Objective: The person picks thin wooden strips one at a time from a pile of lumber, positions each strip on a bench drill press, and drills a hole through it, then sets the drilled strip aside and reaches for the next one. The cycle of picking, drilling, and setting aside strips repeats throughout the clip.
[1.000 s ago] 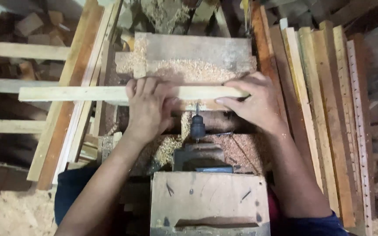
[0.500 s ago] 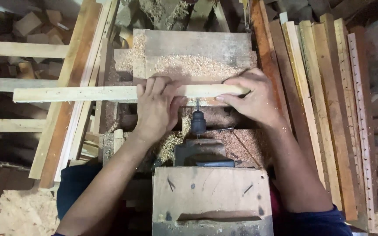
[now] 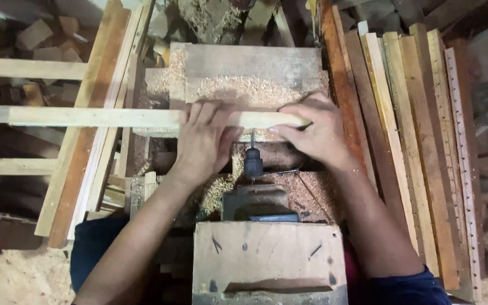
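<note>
A long pale wooden strip (image 3: 97,117) lies crosswise over a sawdust-covered wooden work table (image 3: 244,73). My left hand (image 3: 204,141) presses down on the strip near its middle. My right hand (image 3: 314,133) grips the strip's right end. Just below the strip, between my hands, a drill chuck with a thin bit (image 3: 253,159) points at the strip's near edge. The chuck sits on a dark motor housing (image 3: 258,203) behind a wooden box (image 3: 269,260).
Several long wooden slats (image 3: 408,141) lean in a row at the right. More planks (image 3: 94,113) and cross rails (image 3: 35,69) stand at the left, with wood offcuts (image 3: 40,34) behind. Sawdust lies on the floor at the lower left (image 3: 18,277).
The strip has slid to the left across the table, with both hands moving along with it. The drill chuck has stayed in place.
</note>
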